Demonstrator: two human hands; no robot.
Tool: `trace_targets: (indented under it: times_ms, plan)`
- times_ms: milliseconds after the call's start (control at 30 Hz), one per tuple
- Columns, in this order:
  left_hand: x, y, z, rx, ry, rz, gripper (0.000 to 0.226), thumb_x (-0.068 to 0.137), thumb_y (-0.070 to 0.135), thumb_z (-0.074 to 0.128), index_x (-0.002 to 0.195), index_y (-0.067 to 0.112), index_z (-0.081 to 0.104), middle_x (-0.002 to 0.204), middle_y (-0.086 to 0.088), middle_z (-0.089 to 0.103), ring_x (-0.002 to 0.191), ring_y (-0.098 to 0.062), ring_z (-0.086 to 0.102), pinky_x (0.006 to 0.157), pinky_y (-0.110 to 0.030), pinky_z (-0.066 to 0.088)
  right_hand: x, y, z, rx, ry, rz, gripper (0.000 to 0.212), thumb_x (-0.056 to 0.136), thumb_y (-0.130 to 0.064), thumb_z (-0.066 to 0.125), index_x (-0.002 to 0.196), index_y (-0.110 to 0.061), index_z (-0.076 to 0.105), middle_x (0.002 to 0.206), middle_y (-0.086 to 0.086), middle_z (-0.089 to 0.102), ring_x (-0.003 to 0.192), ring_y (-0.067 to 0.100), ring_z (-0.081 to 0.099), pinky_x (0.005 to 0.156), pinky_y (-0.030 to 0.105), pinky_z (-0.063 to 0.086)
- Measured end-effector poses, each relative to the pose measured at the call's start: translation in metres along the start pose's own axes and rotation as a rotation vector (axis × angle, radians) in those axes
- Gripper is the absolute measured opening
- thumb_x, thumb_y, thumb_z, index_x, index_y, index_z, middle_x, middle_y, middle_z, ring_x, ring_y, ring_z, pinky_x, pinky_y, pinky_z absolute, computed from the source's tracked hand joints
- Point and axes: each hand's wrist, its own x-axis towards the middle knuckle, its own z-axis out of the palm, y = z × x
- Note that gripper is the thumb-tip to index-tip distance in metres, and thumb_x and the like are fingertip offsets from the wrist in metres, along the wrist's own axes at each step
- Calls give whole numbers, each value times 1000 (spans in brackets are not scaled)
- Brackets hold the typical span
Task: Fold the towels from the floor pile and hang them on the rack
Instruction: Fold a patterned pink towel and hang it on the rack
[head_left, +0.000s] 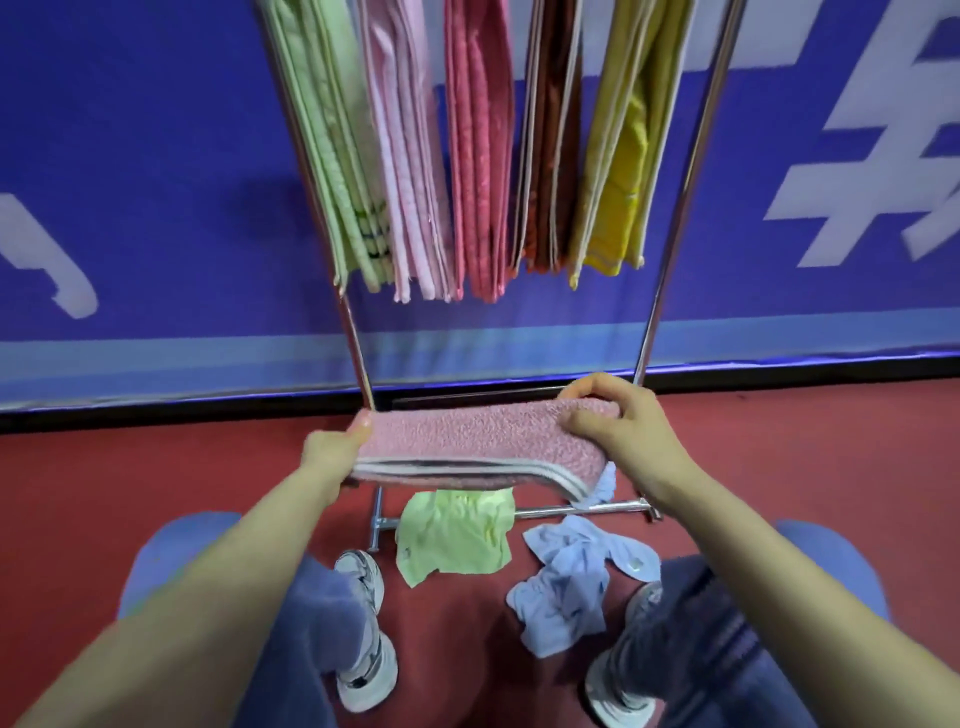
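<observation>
Standing close, the person has both shoes (363, 675) planted on the red floor (779, 457), with what is left of the pile between them: a crumpled green towel (452, 535) lying across the rack's low base bar (571, 510), and a twisted light blue towel (566, 587) just beside it. Both are unfolded, and probably left there within easy reach for later rounds.

Above them the folded pink towel (478, 441) is held level in the air, a flat layered strip with its striped edge toward the person. The left hand (332, 452) pinches one short end, thumb on top. The right hand (618, 431) curls its fingers over the other end, thumb pressing the top. Gripping both ends likely keeps the layers from sliding apart before hanging.

Beyond, the rack (675, 208) carries pale green towels (332, 156), pink towels (405, 182), rose towels (480, 156), brown towels (550, 145) and yellow towels (618, 171), packed close and seemingly sorted by colour, so this one probably belongs with the pink group. Behind stands a blue wall (156, 182).
</observation>
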Motion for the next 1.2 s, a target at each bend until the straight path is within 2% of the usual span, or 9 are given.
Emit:
trace_targets:
  times_ms: [133, 200, 300, 467, 633, 767, 867, 1033, 1200]
  plan:
    - [-31, -44, 36, 155, -172, -103, 38, 94, 40, 68, 85, 4, 59, 75, -13, 57, 61, -22, 53, 48, -28, 47, 18, -31, 8, -83, -44, 95, 8, 76, -10, 76, 76, -7, 69, 66, 2, 65, 62, 14, 62, 62, 30, 50]
    - [-47, -35, 53, 224, -297, 23, 27, 94, 31, 69, 86, 7, 63, 78, -8, 60, 70, -20, 54, 64, -27, 41, 25, -43, 14, -180, -94, 133, 10, 75, -11, 76, 79, -5, 69, 65, 2, 65, 62, 14, 63, 58, 28, 52]
    - [-92, 34, 68, -53, -606, 232, 24, 99, 33, 61, 117, 18, 68, 113, -1, 73, 102, -17, 65, 80, -31, 46, 32, -62, 18, -351, -145, 162, 14, 71, -19, 77, 79, -9, 71, 70, 5, 67, 63, 18, 64, 49, 27, 52]
    - [-149, 147, 68, -131, -929, 590, 46, 95, 31, 60, 129, 1, 61, 126, -16, 68, 117, -24, 64, 104, -36, 50, 48, -97, -9, -398, -100, 257, 23, 72, -22, 76, 83, -3, 69, 72, 10, 63, 61, 25, 59, 51, 40, 56]
    - [-163, 202, 72, 121, -1006, 720, 12, 91, 9, 71, 103, 9, 69, 85, 8, 68, 82, -3, 60, 85, -24, 51, 60, -148, -57, -393, -155, 358, 32, 80, -27, 76, 99, -2, 67, 73, 14, 62, 54, 26, 60, 47, 32, 55]
    - [-196, 254, 79, 214, -1073, 664, 51, 77, 45, 77, 110, 7, 70, 95, -1, 61, 93, -14, 55, 89, -37, 43, 71, -180, -95, -438, -220, 345, 40, 83, -36, 74, 103, -2, 70, 66, 10, 57, 50, 21, 51, 49, 26, 47]
    - [-216, 287, 82, 274, -1031, 729, 44, 77, 52, 71, 111, 23, 65, 102, 14, 65, 101, -1, 58, 106, -39, 42, 82, -194, -120, -392, -154, 324, 31, 85, -38, 72, 92, -7, 66, 56, 8, 48, 43, 19, 42, 46, 23, 35]
    - [-238, 296, 105, 331, -808, 1074, 109, 63, 55, 84, 153, 27, 29, 150, 5, 42, 138, -6, 43, 118, -33, 34, 99, -214, -154, -305, -89, 326, 38, 78, -47, 76, 75, -13, 61, 67, 14, 46, 53, 22, 40, 51, 27, 33]
    - [-254, 309, 120, 196, -329, 1372, 74, 73, 29, 63, 144, 20, 44, 139, 5, 46, 127, -12, 50, 107, -37, 43, 112, -231, -181, -318, -60, 354, 48, 89, -45, 69, 57, -17, 45, 46, 3, 35, 42, 16, 27, 45, 21, 23]
